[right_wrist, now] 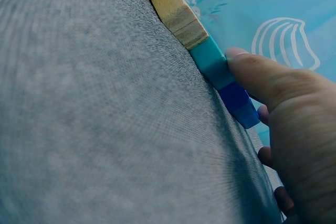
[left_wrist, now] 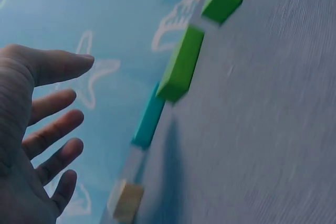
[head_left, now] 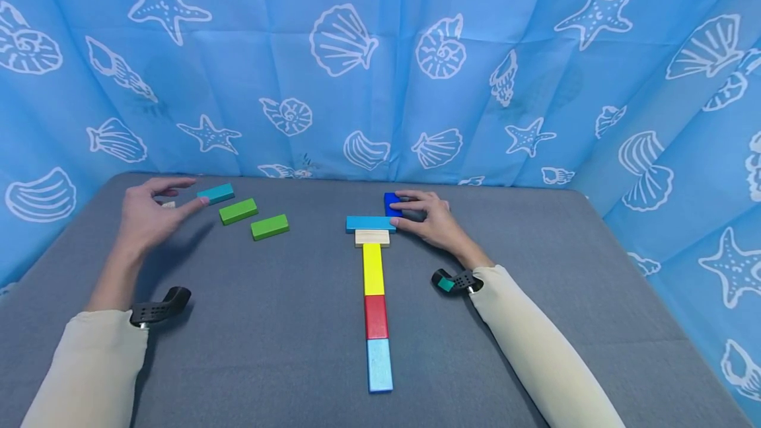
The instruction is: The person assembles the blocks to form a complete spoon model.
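My left hand [head_left: 151, 211] hovers over the table's far left with its fingers spread and holds nothing. Its thumb appears over a teal block [head_left: 217, 194] in the head view, but the left wrist view shows a gap. My right hand [head_left: 435, 220] is at a row of blocks. Its extended fingers touch a dark blue block [head_left: 389, 202], while the thumb rests by the right end of a light blue crosswise block [head_left: 368, 223]. Nearer lie a plain wooden block [head_left: 372, 238], then yellow [head_left: 373, 269], red [head_left: 376, 317] and pale blue [head_left: 380, 365] blocks end to end.
Two green blocks, one farther left [head_left: 238, 211] and one nearer [head_left: 270, 227], lie beside the teal block. A small wooden block [left_wrist: 127, 202] is partly hidden by my left hand in the head view. Behind the grey table [head_left: 267, 335] hangs a blue curtain [head_left: 380, 71].
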{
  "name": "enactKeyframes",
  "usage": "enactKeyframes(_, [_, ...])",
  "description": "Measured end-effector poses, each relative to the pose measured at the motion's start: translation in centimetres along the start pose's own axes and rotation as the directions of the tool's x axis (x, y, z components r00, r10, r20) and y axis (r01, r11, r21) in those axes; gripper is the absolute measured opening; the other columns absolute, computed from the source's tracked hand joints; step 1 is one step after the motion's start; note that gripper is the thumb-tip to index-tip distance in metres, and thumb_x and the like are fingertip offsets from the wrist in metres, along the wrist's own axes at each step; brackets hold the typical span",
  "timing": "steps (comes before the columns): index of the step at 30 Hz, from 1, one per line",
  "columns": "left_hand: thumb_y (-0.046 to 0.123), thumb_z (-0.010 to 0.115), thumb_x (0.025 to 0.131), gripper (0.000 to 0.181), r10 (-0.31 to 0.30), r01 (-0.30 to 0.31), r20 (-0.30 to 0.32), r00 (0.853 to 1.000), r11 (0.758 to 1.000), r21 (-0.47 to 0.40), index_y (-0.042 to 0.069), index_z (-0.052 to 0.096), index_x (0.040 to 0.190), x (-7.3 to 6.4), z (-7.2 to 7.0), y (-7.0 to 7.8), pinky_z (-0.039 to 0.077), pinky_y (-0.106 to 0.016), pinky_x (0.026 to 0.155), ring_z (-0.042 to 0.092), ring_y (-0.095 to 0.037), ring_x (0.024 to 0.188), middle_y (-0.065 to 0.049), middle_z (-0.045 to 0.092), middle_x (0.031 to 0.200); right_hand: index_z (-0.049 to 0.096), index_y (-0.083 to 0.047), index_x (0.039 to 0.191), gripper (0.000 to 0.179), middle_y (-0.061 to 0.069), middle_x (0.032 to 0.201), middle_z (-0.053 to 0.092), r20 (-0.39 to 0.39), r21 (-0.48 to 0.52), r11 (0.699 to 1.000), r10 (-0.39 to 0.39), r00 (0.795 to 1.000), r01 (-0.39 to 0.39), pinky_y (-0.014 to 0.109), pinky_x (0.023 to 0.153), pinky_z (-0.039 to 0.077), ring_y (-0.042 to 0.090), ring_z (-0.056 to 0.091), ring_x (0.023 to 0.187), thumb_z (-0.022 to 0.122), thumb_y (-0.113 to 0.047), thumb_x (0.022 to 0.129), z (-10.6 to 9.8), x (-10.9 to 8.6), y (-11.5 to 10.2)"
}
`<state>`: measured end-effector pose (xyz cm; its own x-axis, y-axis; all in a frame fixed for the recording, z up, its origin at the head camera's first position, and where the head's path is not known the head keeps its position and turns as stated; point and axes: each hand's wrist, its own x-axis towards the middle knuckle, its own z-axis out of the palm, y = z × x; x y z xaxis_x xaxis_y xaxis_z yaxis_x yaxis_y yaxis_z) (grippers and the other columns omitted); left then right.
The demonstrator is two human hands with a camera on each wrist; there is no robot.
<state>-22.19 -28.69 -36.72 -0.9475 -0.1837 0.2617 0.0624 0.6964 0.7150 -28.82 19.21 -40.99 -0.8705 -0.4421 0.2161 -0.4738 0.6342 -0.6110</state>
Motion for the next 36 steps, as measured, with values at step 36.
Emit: enactKeyframes(36, [0.057,0.065,0.093,0.095,-0.258,0.214,0.2,0.945,0.952,0.217,-0.001,0.026,0.158,-0.6,-2.6,-6.9,0.018,-0.08,0.1,0.009,-0.066,0.139,-0.042,0.012,0.156,0.071,-0.016,0.131,0.041,0.004,0.151,0.052,0.001,-0.008,1.0,0.022,1.0,-0.022,0.063,0.107,0.017,0.033,0.038,0.137,0.075,-0.033,0.093,0.1,0.0,0.2])
